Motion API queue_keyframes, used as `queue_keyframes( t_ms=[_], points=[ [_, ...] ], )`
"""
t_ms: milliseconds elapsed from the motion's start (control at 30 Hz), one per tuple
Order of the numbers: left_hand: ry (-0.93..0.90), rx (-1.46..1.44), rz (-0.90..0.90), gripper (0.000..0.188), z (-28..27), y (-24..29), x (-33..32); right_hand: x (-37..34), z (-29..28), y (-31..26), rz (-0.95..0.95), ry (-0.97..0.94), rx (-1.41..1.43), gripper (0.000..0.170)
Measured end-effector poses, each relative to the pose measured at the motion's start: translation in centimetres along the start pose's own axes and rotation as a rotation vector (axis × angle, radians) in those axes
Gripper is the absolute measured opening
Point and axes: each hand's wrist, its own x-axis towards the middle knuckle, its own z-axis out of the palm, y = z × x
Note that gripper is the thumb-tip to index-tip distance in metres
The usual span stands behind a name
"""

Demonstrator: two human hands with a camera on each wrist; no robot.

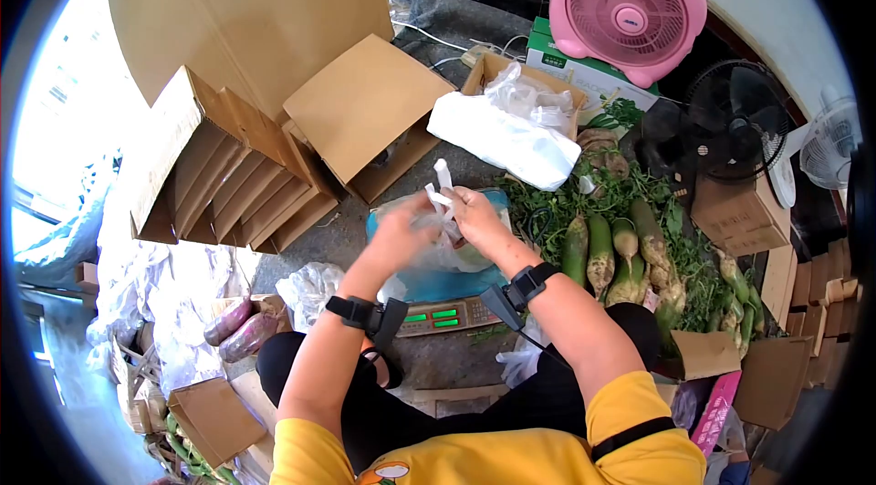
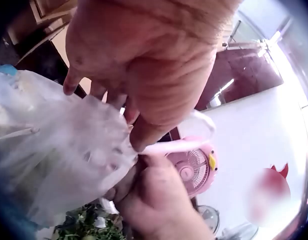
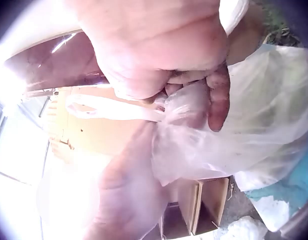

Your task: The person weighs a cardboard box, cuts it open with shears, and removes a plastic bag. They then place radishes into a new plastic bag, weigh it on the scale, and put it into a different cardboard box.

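A thin white plastic bag (image 1: 444, 257) with pale green contents sits on the blue pan (image 1: 420, 286) of a digital scale (image 1: 436, 317) with green lit displays. Both hands are at the bag's gathered neck. My right hand (image 1: 481, 219) grips the neck, fingers curled round the bunched plastic (image 3: 191, 102) in the right wrist view. Blurred in the head view, my left hand (image 1: 400, 234) pinches the plastic by a handle loop (image 2: 169, 146), thumb and fingers close to the right hand in the left wrist view. Handle ends stick up above the hands.
Large green radishes (image 1: 599, 252) lie on leafy greens at right. A stack of white bags (image 1: 506, 140) lies over an open carton behind the scale. Cardboard boxes (image 1: 228, 170) stand at left, with purple vegetables (image 1: 246, 337) below. A pink fan (image 1: 630, 18) stands at the back.
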Motion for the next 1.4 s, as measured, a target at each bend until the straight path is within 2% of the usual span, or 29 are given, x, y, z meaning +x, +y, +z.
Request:
queue_keyframes(
  t_ms=[33, 100, 233, 300, 367, 433, 467, 500, 533, 567, 633, 700, 733, 767, 833, 867, 933, 967, 1000, 1033, 1100, 1133, 1167, 1233, 1300, 1367, 1400],
  points=[
    [-0.002, 0.001, -0.001, 0.036, 0.2, -0.5, -0.1, -0.4, 0.2, -0.7, 0.001, 0.001, 0.002, 0.026],
    [0.028, 0.217, 0.018, 0.026, 0.7, -1.5, 0.2, -1.1, 0.3, -1.5, 0.048, 0.076, -0.080, 0.025],
    [0.096, 0.261, -0.096, 0.022, -0.2, -1.2, -0.1, -0.7, -0.6, -0.9, 0.005, 0.051, -0.042, 0.024],
    [0.073, 0.241, -0.085, 0.022, -0.5, -1.0, -0.3, -0.5, -0.8, -1.4, 0.137, 0.000, -0.056, 0.022],
    [0.051, 0.217, -0.072, 0.021, -0.6, -1.4, -0.3, -0.3, -1.2, -1.6, 0.130, 0.004, -0.084, 0.021],
    [0.255, 0.241, -0.082, 0.019, -0.7, -2.5, -0.3, -0.4, -2.1, -2.6, 0.138, -0.061, -0.077, 0.021],
    [0.373, 0.172, -0.176, 0.017, -1.2, -3.0, 0.0, -0.3, -2.8, -2.9, 0.103, -0.032, -0.172, 0.023],
    [0.491, 0.101, -0.269, 0.016, -2.0, -3.5, 0.2, -0.3, -3.6, -3.4, 0.164, -0.045, -0.143, 0.021],
    [0.579, -0.216, -0.347, 0.012, -2.7, -4.3, 0.1, -0.6, -4.3, -4.1, 0.198, -0.055, -0.150, 0.021],
    [0.631, -0.537, -0.325, 0.011, -3.4, -5.2, 0.0, -0.8, -4.9, -4.6, 0.233, -0.064, -0.158, 0.021],
    [0.698, -0.768, -0.297, 0.013, -4.4, -3.3, -0.3, -0.7, -6.1, -4.9, 0.214, -0.115, -0.194, 0.018],
    [0.702, -0.673, -0.113, 0.014, -5.0, -1.7, -1.2, -0.8, -6.8, -5.3, 0.126, -0.151, -0.200, 0.017],
    [0.674, -0.647, -0.095, 0.012, -5.6, 0.2, -1.8, -1.0, -6.9, -6.1, 0.091, -0.154, -0.128, 0.016],
    [0.612, -0.735, 0.020, 0.013, -6.2, 0.7, -2.1, -1.5, -6.9, -7.0, 0.064, -0.127, -0.066, 0.016],
    [0.388, -0.888, -0.045, 0.015, -8.0, 2.7, -3.6, -1.7, -7.6, -8.1, 0.035, -0.043, -0.046, 0.019],
    [0.318, -0.845, -0.055, 0.014, -8.8, 2.5, -4.1, -1.9, -8.0, -8.8, -0.025, 0.011, -0.041, 0.022],
    [0.292, -0.764, -0.115, 0.017, -9.1, 4.9, -5.4, -2.6, -9.2, -10.1, -0.026, 0.164, -0.041, 0.022],
    [0.266, -0.683, -0.171, 0.023, -9.2, 5.5, -6.0, -2.9, -10.2, -10.7, -0.050, 0.209, -0.071, 0.022],
    [0.156, -0.724, -0.124, 0.036, -9.2, 4.9, -6.5, -3.3, -11.3, -11.1, -0.055, 0.273, -0.085, 0.021],
    [0.160, -0.730, -0.125, 0.036, -8.9, 5.7, -7.0, -3.7, -12.3, -11.4, -0.060, 0.338, -0.100, 0.020],
    [0.039, -0.477, -0.261, 0.052, -8.1, 7.7, -7.8, -4.3, -13.4, -12.2, -0.064, 0.500, -0.197, 0.019],
    [-0.050, -0.447, -0.283, 0.064, -8.4, 7.3, -8.1, -4.6, -13.3, -12.7, -0.116, 0.577, -0.312, 0.018],
    [-0.045, -0.454, -0.283, 0.064, -8.3, 7.2, -8.3, -4.8, -12.9, -13.2, -0.117, 0.573, -0.319, 0.018],
    [-0.046, -0.298, -0.230, 0.063, -8.1, 7.3, -8.6, -5.4, -11.0, -14.9, -0.395, 0.484, -0.415, 0.016],
    [-0.078, -0.283, -0.263, 0.062, -8.1, 6.7, -8.7, -7.7, -5.0, -17.8, -0.214, 0.161, -0.421, 0.015],
    [-0.004, -0.121, -0.039, 0.063, -7.3, 3.7, -8.8, -7.9, -0.6, -16.2, -0.128, -0.280, -0.488, 0.018],
    [0.009, -0.120, -0.044, 0.063, -7.6, 4.2, -9.0, -7.4, 0.8, -13.8, -0.229, -0.432, -0.621, 0.019]
  ],
)
